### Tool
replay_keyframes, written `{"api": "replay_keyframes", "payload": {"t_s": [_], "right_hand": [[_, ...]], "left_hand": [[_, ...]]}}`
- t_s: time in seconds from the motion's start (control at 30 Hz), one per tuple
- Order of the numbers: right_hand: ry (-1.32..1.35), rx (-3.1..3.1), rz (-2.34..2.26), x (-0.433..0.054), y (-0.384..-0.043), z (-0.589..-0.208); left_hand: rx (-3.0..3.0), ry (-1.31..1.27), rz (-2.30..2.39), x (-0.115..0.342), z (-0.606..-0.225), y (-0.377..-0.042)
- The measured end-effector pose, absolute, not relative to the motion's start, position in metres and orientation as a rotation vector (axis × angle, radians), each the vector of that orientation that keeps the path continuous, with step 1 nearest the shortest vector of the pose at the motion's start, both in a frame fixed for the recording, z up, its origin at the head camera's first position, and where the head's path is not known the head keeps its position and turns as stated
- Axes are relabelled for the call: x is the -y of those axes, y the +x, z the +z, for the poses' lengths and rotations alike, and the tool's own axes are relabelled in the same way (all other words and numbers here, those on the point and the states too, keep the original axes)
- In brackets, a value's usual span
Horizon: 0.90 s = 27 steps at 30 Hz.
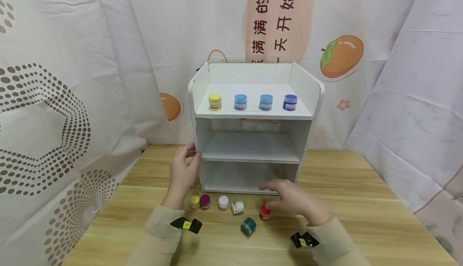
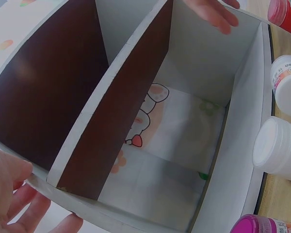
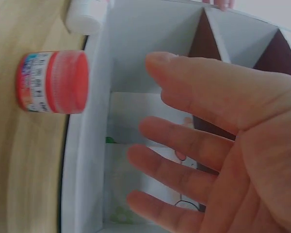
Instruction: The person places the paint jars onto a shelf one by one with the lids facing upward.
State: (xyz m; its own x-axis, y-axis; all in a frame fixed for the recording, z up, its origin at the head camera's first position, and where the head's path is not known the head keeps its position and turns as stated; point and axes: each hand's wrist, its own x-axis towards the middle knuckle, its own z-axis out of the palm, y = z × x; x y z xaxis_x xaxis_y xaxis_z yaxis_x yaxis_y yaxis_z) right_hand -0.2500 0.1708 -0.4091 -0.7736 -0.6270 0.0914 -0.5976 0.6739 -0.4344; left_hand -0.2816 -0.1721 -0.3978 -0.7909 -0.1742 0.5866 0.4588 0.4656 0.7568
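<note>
On the worktop [image 1: 361, 201], the green jar [image 1: 248, 226] sits nearest; at its two o'clock, the red jar [image 1: 265, 212]; toward eleven, white jars [image 1: 237, 207]. The right hand [image 1: 294, 199], fingers spread, holds nothing near the red jar. Farther, the left hand [image 1: 183, 170], fingers loosely bent, touches the shelf [image 1: 251, 145] at nine o'clock. Four top jars [image 1: 240, 102] stand on it.

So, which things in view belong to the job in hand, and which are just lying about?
Likely in the job:
red jar, near the right hand
five other jars on the table
white shelf unit, beside the left hand
four jars on its top

Just around:
printed cloth behind
black pieces at both wrists
</note>
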Motion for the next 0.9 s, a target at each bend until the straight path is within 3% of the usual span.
{"api": "replay_keyframes", "payload": {"t_s": [0.47,0.9], "right_hand": [[-0.958,-2.707,-0.665,-0.164,-0.248,-0.420],[-1.072,-2.719,-0.596,-0.160,-0.250,-0.430]], "left_hand": [[2.106,-0.237,-1.364,0.172,-0.397,-0.281],[2.102,-0.240,-1.347,0.172,-0.398,-0.282]]}}
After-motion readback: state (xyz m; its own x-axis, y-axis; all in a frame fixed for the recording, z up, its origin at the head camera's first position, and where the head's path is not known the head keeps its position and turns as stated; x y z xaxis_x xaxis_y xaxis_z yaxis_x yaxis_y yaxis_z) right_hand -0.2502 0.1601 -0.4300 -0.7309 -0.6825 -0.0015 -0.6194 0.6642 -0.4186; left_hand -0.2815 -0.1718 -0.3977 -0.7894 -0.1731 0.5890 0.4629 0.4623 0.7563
